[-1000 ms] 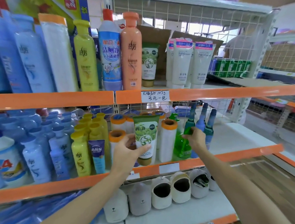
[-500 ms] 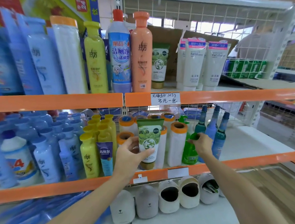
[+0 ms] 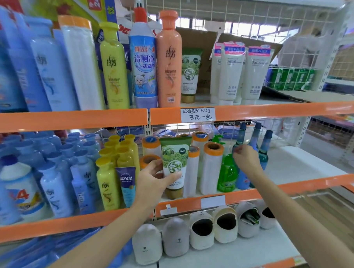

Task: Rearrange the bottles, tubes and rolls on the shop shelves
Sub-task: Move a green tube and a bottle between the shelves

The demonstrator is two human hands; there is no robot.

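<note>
Left hand [image 3: 152,182] grips the green-and-white plastic tube [image 3: 173,167] labelled SIVIA, upright on the middle shelf [image 3: 291,184]; lower print hidden under the thumb. Right hand [image 3: 247,160], fingers curled, reaches among slim blue-green glass bottles [image 3: 263,151]; contact unclear. Handwritten price tag [image 3: 198,115] above the fingers reads "103g"

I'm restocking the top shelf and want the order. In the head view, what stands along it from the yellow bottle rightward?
Yellow bottle → blue toilet-cleaner bottle with a red cap → orange bottle → green SIVIA tube → white Facial cleanser tubes.
</note>
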